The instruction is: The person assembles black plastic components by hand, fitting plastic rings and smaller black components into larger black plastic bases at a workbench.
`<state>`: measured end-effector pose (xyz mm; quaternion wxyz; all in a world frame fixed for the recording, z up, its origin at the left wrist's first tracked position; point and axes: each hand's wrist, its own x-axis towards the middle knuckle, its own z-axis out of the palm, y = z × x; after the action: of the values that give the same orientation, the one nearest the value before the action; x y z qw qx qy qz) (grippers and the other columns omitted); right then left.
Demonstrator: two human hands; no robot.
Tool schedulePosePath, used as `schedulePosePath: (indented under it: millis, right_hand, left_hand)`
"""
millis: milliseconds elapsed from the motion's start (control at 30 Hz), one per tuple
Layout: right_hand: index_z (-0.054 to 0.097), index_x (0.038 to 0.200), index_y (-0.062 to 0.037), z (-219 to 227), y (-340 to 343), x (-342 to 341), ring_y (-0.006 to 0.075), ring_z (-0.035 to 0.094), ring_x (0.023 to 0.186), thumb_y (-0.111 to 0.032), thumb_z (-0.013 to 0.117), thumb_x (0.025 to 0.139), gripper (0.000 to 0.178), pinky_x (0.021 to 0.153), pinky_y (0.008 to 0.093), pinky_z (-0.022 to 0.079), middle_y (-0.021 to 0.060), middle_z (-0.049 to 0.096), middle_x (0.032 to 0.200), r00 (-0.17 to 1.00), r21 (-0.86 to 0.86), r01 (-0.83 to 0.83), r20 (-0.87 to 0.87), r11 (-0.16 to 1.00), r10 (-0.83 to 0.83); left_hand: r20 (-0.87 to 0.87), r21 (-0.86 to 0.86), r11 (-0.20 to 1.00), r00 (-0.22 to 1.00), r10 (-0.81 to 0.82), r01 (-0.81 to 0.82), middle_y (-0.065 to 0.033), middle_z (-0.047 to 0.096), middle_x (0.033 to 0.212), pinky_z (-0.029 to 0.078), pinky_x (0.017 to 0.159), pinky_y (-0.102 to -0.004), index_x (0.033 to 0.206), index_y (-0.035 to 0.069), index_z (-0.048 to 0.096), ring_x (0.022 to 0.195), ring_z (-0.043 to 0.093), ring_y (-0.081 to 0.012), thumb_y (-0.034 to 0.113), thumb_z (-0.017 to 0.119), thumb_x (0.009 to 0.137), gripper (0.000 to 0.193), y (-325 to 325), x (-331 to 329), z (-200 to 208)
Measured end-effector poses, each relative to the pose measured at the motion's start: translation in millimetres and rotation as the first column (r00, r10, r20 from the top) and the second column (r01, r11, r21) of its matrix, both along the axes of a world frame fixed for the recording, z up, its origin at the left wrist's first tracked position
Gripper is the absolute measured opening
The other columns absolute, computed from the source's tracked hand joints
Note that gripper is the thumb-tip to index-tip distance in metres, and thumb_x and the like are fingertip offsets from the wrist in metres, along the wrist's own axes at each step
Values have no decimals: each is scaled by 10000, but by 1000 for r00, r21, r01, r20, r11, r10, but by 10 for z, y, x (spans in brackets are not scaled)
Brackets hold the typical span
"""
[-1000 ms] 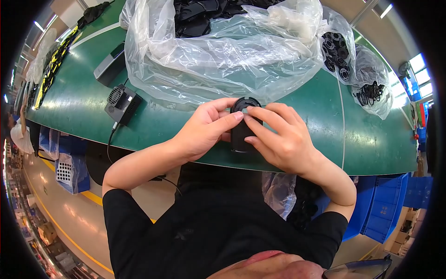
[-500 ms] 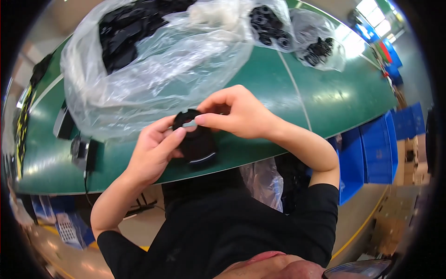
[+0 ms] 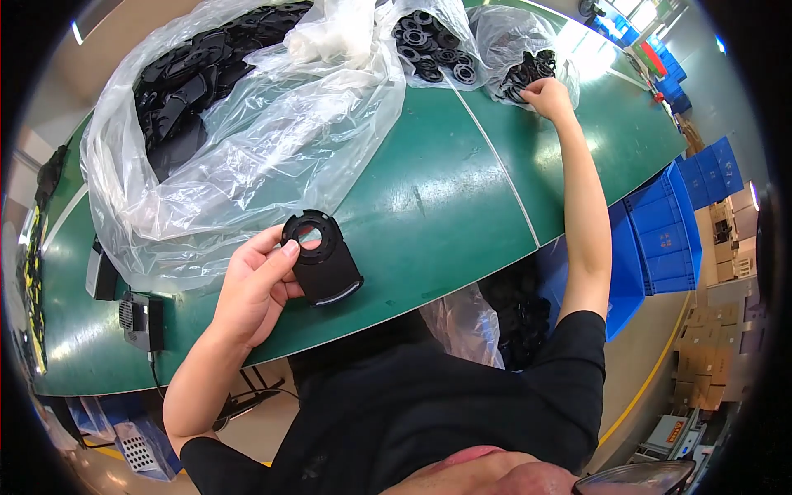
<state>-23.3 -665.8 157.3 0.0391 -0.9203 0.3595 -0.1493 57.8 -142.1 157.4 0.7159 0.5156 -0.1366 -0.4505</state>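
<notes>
My left hand (image 3: 257, 285) grips a flat black plastic part (image 3: 328, 276) by its left edge. The part has a round ring-shaped end with a hole through it and a squarer lower end with a shiny curved rim. My right hand (image 3: 549, 97) reaches far out to the right, its fingertips at a small clear bag of black rings (image 3: 532, 70). Its fingers are bent together at the bag's opening, and whatever they may hold is too small to make out.
A large clear bag (image 3: 247, 198) of flat black parts covers the table's left. Another bag of black rings (image 3: 429, 45) stands at the far middle. Small black devices (image 3: 142, 322) lie at left. Blue bins (image 3: 660, 239) stand beyond the green table's (image 3: 437, 214) right edge.
My right hand has left the black part and stretched far right to the small bag. My left hand still holds the part, now more fully exposed. The whole view has shifted slightly.
</notes>
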Motion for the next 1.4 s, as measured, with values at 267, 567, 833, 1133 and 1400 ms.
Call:
schedulePosePath:
  millis: [267,567,833,1133,1400]
  right_hand:
    - [689,866,-94,-32,259,45,314,619,865,-196,640,761,155,769,414,494,143,653,879,995,-44,90,35,995,-88]
    - [651,821,-13,49,854,67,292,635,710,-113,603,749,132,642,373,508,163,645,771,701,-374,-109,628,921,338]
    - [643,968,10,74,2131,-189,114,630,632,-90,593,722,270,576,256,505,78,643,685,659,207,-652,631,729,410]
    - [642,819,28,-91,2508,-105,183,631,554,-148,641,767,183,550,289,499,123,639,656,753,491,-658,444,571,486]
    - [656,768,-39,-220,2693,-137,310,612,785,-206,626,762,170,682,390,503,129,640,813,839,160,-531,238,832,490]
  left_hand:
    - [9,24,1000,1000,-14,13,-87,615,1023,521,765,-347,1136,-9,511,874,619,-163,156,516,898,289,-18,-4,13]
    - [32,18,994,994,104,-105,-85,626,999,525,662,-265,1136,-12,496,743,600,-100,122,488,908,264,73,-15,-27]
    - [108,19,997,992,70,-73,-94,628,978,526,620,-237,1126,-8,489,712,610,-103,118,469,920,243,-32,-98,-11]
    - [120,-9,994,986,113,-113,-71,632,954,529,641,-255,1104,1,509,761,627,-127,120,466,923,221,2,-104,-32]
    - [112,-77,996,993,48,-40,-88,618,1000,533,684,-276,1109,0,505,788,627,-139,123,453,928,225,57,-63,-30]
